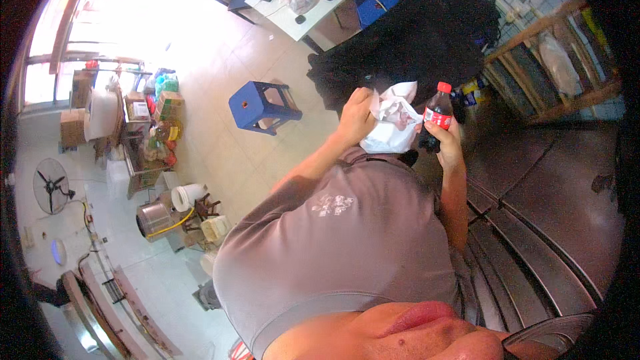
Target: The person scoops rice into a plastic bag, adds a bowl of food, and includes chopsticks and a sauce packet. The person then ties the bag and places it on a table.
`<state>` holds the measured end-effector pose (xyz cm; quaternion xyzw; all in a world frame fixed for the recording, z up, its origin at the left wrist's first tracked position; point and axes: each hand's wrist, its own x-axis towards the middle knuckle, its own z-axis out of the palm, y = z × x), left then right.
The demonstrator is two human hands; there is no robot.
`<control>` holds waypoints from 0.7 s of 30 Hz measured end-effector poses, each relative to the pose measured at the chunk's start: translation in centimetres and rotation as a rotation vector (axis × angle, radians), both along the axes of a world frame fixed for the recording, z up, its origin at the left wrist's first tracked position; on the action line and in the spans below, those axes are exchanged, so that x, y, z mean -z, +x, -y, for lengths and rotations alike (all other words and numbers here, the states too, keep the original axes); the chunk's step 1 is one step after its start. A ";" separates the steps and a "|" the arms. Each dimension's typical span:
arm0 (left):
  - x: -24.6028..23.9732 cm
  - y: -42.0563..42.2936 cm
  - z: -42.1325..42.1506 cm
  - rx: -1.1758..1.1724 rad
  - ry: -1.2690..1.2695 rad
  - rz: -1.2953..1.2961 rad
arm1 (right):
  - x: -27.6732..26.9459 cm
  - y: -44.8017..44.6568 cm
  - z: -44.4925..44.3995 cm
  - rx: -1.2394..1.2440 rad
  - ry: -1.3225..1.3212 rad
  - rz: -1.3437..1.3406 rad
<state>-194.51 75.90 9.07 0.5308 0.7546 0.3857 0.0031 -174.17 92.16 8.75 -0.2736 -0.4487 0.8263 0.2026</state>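
Note:
My left hand [357,116] is closed on the upper edge of a thin white plastic bag [390,137], in front of my waist. The bag looks crumpled and bulges at the bottom; its contents are hidden. In my right hand [450,145] is a small plastic cola bottle [438,116] with a red cap, a red label and dark liquid inside. My thumb lies across its side. The bottle is upright, close beside the bag, and part of the bag reaches to the label.
A blue plastic stool [257,105] stands on the tiled floor ahead to the left. Beyond are a white table [312,5] and a heap of black cloth [405,40]. A wooden rack [550,60] and dark metal cabinet [545,180] are at right; stacked boxes [167,105] at left.

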 end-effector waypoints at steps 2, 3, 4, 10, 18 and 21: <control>0.4 0.0 1.0 -0.127 -0.044 0.122 | -0.1 -0.9 0.5 0.029 0.096 0.047; 0.7 0.0 1.7 -0.166 -0.083 0.234 | -0.4 -1.1 0.7 0.040 0.143 0.080; 0.9 -0.2 2.2 -0.201 -0.109 0.338 | -0.6 -2.0 1.2 0.105 0.211 0.219; 0.0 -3.5 6.2 -0.348 -0.065 0.534 | -4.5 -8.0 6.0 0.155 0.613 -0.081; -2.0 -8.8 13.0 -0.232 -0.036 0.795 | 0.8 -16.6 15.6 -0.382 0.231 -0.101; -1.8 -10.0 14.8 -0.203 -0.089 0.926 | 5.0 -17.7 18.3 -0.438 0.186 -0.022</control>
